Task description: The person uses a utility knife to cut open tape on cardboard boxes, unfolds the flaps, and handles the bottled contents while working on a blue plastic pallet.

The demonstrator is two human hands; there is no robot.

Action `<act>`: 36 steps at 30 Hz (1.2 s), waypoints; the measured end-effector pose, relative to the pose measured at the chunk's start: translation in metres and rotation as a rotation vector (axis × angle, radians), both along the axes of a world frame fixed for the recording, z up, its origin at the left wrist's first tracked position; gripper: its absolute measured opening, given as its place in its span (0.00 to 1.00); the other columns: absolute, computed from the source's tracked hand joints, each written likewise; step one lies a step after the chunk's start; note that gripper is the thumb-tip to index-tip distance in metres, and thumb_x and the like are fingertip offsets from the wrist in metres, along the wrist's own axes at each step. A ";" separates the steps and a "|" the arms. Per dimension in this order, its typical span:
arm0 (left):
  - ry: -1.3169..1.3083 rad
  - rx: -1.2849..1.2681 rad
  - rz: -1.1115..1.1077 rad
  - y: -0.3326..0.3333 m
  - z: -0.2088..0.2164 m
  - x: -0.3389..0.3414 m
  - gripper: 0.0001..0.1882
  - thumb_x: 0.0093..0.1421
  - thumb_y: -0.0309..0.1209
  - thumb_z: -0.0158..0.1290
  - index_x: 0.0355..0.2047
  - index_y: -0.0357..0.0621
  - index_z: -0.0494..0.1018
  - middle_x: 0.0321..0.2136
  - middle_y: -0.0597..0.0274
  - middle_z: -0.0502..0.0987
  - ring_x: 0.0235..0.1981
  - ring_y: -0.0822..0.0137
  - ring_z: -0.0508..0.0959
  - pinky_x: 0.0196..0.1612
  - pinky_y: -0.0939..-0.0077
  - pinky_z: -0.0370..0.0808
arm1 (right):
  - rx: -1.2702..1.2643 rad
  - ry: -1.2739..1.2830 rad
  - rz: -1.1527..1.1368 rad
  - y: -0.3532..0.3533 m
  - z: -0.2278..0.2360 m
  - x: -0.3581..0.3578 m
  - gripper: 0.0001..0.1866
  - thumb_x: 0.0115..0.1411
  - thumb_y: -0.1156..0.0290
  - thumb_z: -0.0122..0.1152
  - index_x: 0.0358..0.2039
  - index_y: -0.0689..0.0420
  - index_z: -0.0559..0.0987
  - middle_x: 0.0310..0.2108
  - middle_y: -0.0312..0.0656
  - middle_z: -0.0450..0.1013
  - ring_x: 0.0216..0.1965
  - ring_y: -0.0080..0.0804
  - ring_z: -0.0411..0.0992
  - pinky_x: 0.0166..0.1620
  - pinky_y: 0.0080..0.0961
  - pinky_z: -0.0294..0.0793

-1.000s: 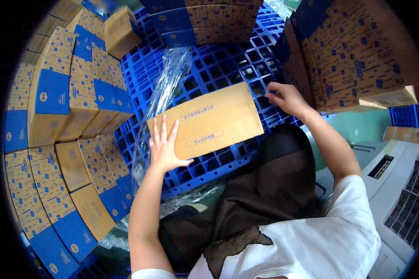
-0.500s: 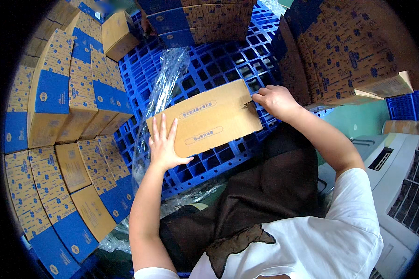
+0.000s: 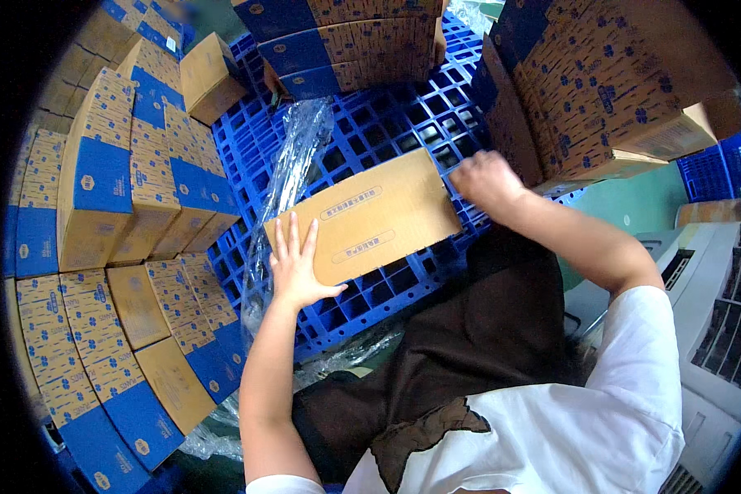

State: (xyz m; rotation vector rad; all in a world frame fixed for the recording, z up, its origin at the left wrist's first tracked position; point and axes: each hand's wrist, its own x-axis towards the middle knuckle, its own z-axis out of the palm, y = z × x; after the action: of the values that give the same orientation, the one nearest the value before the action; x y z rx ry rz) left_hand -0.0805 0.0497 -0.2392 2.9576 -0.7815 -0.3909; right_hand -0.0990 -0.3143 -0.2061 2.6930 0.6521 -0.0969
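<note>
A tan cardboard panel [image 3: 370, 216] with printed outlines on it lies tilted across the blue plastic pallet [image 3: 305, 336] in front of me. Whether it is a loose sheet or the top of a box, I cannot tell. My left hand [image 3: 297, 267] rests on its left end, fingers spread flat. Just off the panel's right end is my right hand [image 3: 490, 183], fingers curled and somewhat blurred; what they hold, if anything, is hidden. Crumpled clear plastic film [image 3: 300, 144] runs along the pallet, left of the panel.
Tan and blue cartons [image 3: 95, 181] stand stacked on the left. At the far side, another person's hand [image 3: 440, 41] touches a carton stack [image 3: 379, 53]. A tall carton [image 3: 605, 99] rises at the right, above a grey-white machine [image 3: 683, 313].
My right hand has come off the panel's right end and moved slightly right. The dark gap at that end no longer shows. My left hand stays spread on the panel.
</note>
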 end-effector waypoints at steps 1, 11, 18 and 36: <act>0.016 0.021 0.016 -0.001 0.002 0.000 0.68 0.22 0.55 0.68 0.64 0.58 0.44 0.65 0.52 0.33 0.65 0.47 0.31 0.53 0.31 0.53 | 0.065 0.071 -0.153 -0.013 0.003 0.007 0.07 0.50 0.71 0.55 0.31 0.55 0.75 0.30 0.41 0.73 0.32 0.37 0.73 0.33 0.33 0.73; 0.027 0.030 0.142 -0.015 0.004 -0.025 0.69 0.25 0.56 0.67 0.65 0.53 0.40 0.65 0.47 0.31 0.65 0.44 0.31 0.53 0.33 0.52 | 1.251 0.584 -1.083 0.013 -0.043 -0.008 0.29 0.40 0.62 0.73 0.41 0.61 0.71 0.28 0.41 0.71 0.26 0.26 0.69 0.25 0.23 0.68; 0.237 -0.057 0.619 -0.107 0.000 -0.128 0.69 0.32 0.56 0.66 0.64 0.45 0.31 0.61 0.34 0.25 0.62 0.34 0.27 0.52 0.28 0.50 | 1.623 0.003 -0.843 0.023 -0.077 0.052 0.13 0.51 0.67 0.59 0.36 0.57 0.78 0.33 0.46 0.76 0.37 0.40 0.74 0.41 0.30 0.70; 0.192 -0.592 -0.156 -0.158 -0.026 0.119 0.23 0.45 0.24 0.51 0.45 0.35 0.69 0.45 0.48 0.68 0.50 0.52 0.68 0.54 0.67 0.65 | 1.335 -0.478 -0.927 0.055 -0.086 0.051 0.19 0.51 0.80 0.47 0.46 0.57 0.70 0.46 0.48 0.69 0.48 0.49 0.64 0.52 0.38 0.62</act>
State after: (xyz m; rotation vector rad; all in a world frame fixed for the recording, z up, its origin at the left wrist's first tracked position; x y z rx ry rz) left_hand 0.0382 -0.1083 -0.2650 2.2863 -0.9142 -0.3657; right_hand -0.0478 -0.2594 -0.2918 3.6736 -1.1193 1.0489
